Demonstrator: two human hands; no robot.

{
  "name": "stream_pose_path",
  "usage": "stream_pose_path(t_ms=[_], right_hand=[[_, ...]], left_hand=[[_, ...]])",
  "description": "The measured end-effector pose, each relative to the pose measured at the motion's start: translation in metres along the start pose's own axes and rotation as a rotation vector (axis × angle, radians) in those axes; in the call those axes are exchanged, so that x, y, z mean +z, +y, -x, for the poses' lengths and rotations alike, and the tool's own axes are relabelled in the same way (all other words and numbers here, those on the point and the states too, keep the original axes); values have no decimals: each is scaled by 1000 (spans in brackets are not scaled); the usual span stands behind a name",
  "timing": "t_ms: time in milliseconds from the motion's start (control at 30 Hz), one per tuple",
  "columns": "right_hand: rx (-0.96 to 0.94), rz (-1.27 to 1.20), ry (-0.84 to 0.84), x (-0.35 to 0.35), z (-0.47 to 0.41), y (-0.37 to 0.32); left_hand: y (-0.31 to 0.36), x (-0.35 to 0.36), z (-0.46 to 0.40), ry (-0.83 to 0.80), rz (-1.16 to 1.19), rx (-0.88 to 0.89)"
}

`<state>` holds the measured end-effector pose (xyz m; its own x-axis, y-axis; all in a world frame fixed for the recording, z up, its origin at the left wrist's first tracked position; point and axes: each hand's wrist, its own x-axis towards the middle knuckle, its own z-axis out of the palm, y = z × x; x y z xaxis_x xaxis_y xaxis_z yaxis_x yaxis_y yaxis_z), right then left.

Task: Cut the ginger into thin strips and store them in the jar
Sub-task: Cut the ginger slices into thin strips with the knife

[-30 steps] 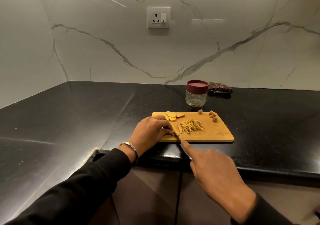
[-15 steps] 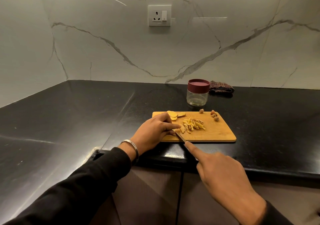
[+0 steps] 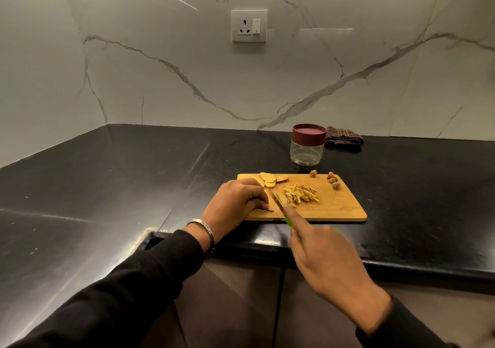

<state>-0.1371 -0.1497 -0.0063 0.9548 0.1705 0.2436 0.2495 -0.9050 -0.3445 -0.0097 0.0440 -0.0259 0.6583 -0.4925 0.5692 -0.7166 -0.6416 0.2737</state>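
A wooden cutting board [image 3: 340, 208] lies near the counter's front edge. On it sits a pile of thin ginger strips [image 3: 301, 196], with flat ginger slices [image 3: 267, 180] at its back left corner. My right hand [image 3: 326, 264] grips a green-handled knife [image 3: 278, 204], forefinger along its spine, blade just left of the strips. My left hand [image 3: 235, 203] rests on the board's left end with fingers curled, fingertips on a small ginger bit. The clear jar [image 3: 306, 153] with a maroon lid stands shut behind the board.
Brown ginger trimmings [image 3: 333, 183] lie at the board's back right. A dark checked cloth [image 3: 344, 137] is bunched against the marble wall beside the jar. The black counter [image 3: 134, 176] turns a corner to the left; a wall socket [image 3: 249, 26] is above.
My left hand has drawn back left, away from the strips. The knife blade has shifted slightly, and more of its green handle shows.
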Motion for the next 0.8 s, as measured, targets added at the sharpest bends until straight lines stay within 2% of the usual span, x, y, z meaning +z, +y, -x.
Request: stream_pose_path(t_ms=[267,533,800], right_hand=[[-24,25,-25,7,-16,-6],[-4,183,-61,8,-22,-14],[-47,178,-97,6,-8,-10]], left_hand=[[1,0,0,25,6,6],[2,-1,0,25,17,1],[2,-2,0,37,7,-26]])
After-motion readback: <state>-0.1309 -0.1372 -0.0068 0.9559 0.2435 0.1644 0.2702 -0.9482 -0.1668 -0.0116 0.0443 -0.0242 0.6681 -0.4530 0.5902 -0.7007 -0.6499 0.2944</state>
